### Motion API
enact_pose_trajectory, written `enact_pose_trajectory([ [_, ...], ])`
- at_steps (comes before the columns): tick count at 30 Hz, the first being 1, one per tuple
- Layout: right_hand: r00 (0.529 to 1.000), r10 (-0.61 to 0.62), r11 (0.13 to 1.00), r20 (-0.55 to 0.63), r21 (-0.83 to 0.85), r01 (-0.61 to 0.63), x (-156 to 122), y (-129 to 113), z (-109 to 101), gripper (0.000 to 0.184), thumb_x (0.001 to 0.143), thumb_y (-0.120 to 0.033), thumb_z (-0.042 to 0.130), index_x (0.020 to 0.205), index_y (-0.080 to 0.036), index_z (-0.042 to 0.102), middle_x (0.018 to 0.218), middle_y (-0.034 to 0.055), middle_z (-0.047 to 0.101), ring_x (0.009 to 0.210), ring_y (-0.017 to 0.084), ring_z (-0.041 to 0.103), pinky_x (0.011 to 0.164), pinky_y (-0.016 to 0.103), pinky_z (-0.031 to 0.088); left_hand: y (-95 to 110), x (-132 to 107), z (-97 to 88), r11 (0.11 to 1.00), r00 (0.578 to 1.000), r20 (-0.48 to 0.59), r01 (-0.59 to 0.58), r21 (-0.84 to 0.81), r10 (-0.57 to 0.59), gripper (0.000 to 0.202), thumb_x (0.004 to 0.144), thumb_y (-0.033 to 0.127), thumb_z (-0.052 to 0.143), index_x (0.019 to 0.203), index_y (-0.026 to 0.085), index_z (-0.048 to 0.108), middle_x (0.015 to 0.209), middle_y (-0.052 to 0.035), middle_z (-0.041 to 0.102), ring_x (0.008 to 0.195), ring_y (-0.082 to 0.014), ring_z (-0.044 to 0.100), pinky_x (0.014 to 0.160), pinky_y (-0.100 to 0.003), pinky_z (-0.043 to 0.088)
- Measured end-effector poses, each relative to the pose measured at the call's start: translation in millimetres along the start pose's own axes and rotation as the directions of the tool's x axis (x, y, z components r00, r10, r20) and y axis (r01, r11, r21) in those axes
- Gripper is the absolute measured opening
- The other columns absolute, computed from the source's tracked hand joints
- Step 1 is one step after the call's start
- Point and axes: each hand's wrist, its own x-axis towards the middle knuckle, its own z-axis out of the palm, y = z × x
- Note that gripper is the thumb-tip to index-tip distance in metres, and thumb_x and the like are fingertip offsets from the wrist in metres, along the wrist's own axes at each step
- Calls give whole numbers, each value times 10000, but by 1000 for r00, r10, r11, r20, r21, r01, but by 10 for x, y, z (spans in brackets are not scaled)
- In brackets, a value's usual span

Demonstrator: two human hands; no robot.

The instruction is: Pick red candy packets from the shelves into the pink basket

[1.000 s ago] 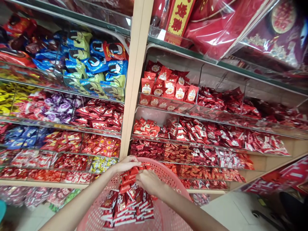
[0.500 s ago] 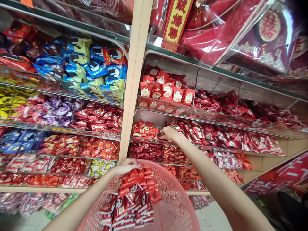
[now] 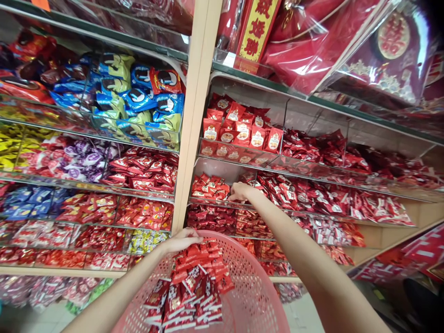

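Observation:
My left hand (image 3: pixel 183 240) grips the rim of a round pink plastic basket (image 3: pixel 256 282) with many small holes. Inside it lie small red candy packets (image 3: pixel 197 263) and darker red packets with white ends (image 3: pixel 183 305). Up on the shelf, my right hand (image 3: pixel 240 192) reaches into a compartment, just beside a pile of red candy packets (image 3: pixel 210 187). Its fingers are curled together and point left; what they hold, if anything, is hidden.
A pale wooden upright (image 3: pixel 194 106) divides the shelves. Clear shelf fronts hold back blue packets (image 3: pixel 138 99), purple candies (image 3: pixel 86 159) and red biscuit packets (image 3: pixel 243 132). Wrapped red bags (image 3: pixel 312 41) hang over the top right. Tiled floor (image 3: pixel 301 314) shows below.
The right hand has shifted very slightly left and down at the red packets, its fingers still curled. The left hand and the basket have stayed in place.

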Motion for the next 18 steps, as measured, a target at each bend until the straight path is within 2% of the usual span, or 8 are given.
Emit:
enact_pose_trajectory([
  [8, 1000, 10, 998, 28, -54, -8, 155, 19, 41, 226, 690, -281, 647, 832, -107, 670, 724, 112, 681, 638, 184, 648, 605, 244, 453, 0, -15, -3, 1000, 1000, -20, 3, -3, -3, 405, 710, 551, 560, 706, 146, 582, 703, 25, 542, 674, -122, 465, 638, -220, 347],
  [13, 994, -42, 998, -104, -48, 37, 125, 101, 34, 309, 693, -357, 623, 920, -152, 665, 972, 143, 657, 867, 230, 627, 701, 277, 442, -17, -2, 5, 1000, 1000, -30, 10, 9, -10, 400, 708, 553, 559, 713, 154, 592, 718, 20, 568, 681, -128, 480, 639, -218, 352],
  [18, 965, -79, 996, -250, 26, 88, 84, 199, 21, 282, 718, -382, 571, 870, -164, 666, 926, 100, 654, 849, 193, 598, 699, 252, 419, -18, 4, 9, 1000, 1000, -31, 2, 16, -1, 405, 708, 557, 559, 695, 153, 582, 698, 26, 551, 671, -123, 472, 638, -220, 352],
])
